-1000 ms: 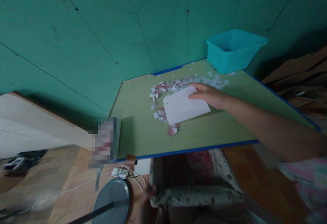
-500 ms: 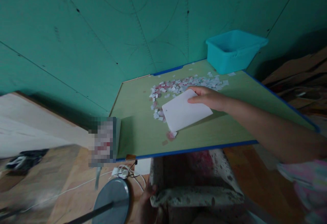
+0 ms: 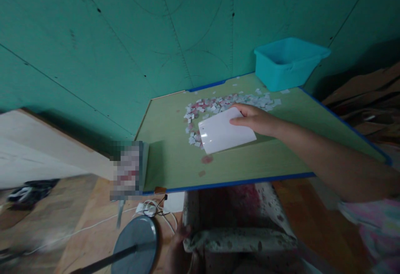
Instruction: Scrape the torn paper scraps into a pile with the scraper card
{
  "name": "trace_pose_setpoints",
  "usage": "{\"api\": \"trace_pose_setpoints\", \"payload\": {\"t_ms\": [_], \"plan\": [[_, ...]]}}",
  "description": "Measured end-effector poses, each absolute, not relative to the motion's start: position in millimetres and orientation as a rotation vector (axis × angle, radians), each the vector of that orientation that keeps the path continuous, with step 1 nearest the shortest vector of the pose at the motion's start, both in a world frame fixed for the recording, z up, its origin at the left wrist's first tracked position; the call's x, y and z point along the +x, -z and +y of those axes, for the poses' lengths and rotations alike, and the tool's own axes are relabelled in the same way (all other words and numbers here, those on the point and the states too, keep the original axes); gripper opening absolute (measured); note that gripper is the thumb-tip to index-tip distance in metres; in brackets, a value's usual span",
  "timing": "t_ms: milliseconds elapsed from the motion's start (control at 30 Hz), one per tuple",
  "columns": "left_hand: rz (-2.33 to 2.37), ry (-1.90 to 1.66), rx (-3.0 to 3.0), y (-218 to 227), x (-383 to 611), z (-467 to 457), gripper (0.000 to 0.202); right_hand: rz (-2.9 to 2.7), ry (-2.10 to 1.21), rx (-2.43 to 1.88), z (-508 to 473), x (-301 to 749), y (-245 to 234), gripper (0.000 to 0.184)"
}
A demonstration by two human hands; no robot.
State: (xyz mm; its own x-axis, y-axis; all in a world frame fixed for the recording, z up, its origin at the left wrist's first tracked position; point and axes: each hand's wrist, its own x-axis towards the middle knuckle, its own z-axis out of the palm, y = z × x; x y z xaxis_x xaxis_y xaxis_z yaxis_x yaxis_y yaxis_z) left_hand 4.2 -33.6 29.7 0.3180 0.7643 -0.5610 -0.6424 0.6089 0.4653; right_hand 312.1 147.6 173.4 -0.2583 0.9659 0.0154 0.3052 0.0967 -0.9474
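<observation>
My right hand [image 3: 254, 119] is closed on a thin white plastic sheet [image 3: 226, 130] with a small hole near one corner. The sheet bends, its lower left edge down at the tabletop. Small paper pieces [image 3: 215, 105], white and pinkish, lie in a curved heap behind and left of it. Below the table's front edge is an open, spotted container [image 3: 240, 240] with a dark, red-stained inside. My left hand [image 3: 179, 242], dim and partly hidden, grips the container's left side with the thumb near its rim.
The pale green table [image 3: 168, 140] has blue tape on its edges and stands against a green wall [image 3: 125, 36]. A turquoise tub [image 3: 284, 65] sits at its back right corner. A blurred-out box [image 3: 128, 174] stands at the left. Below are a round grey base [image 3: 137, 240] and cables.
The sheet's lower edge has swept slightly upward and away from me, and it now bends more. The white piece by the front pink mark is gone from there. My left hand stays at the container.
</observation>
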Motion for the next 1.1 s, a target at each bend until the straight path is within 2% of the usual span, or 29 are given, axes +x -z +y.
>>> {"api": "trace_pose_setpoints", "payload": {"t_ms": [133,333,500,667,800,1100], "plan": [[0.854,-0.943,0.186,-25,1,-34,0.026,-1.700,-1.379,-1.224,144,309,-174,0.015],[0.860,-0.972,0.229,-15,-5,-33,0.035,-1.653,-1.341,-1.218,145,311,-174,0.017],[0.810,-0.986,0.235,-17,-2,-30,0.045,-1.738,-1.492,-1.174,141,309,-176,0.015],[0.814,-0.974,0.208,-19,0,-31,0.041,-1.685,-1.408,-1.134,142,307,-174,0.020],[0.785,-0.908,0.137,-22,1,-33,0.040,-1.890,-1.280,-1.166,144,304,-163,0.024],[0.762,-0.919,0.108,-29,7,-32,0.036,-2.207,-1.232,-1.215,135,296,-160,0.021]]}}
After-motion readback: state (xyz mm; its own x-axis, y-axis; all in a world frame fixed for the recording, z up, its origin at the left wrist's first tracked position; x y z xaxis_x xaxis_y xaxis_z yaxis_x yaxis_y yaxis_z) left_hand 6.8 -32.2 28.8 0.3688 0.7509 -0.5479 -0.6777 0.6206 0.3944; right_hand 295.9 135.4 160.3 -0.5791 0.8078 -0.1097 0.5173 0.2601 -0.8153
